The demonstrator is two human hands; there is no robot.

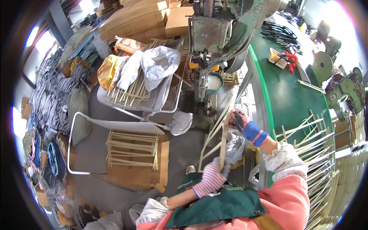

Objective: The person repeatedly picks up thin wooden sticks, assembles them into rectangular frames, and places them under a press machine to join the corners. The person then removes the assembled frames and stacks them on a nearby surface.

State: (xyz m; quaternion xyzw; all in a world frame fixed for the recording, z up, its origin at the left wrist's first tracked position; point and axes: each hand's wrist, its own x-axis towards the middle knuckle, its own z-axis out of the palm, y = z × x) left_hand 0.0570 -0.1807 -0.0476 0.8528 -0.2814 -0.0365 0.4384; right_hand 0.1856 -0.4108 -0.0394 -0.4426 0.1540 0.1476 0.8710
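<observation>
A pale wooden frame [218,130] made of thin sticks stands nearly upright below the green press machine [218,34]. My left hand [212,177], in a striped glove, grips the frame's lower part. My right hand [237,119], in a dark glove with a blue cuff, holds its upper edge. The frame's top reaches toward the machine's vertical punch shaft [202,85].
A folding chair [115,126] at the left carries a stack of wooden frames [132,150]. Another chair [153,103] behind it holds more frames and plastic bags. Several loose frames [316,142] lie on the green table [287,96] at the right. Cardboard boxes [142,19] stand at the back.
</observation>
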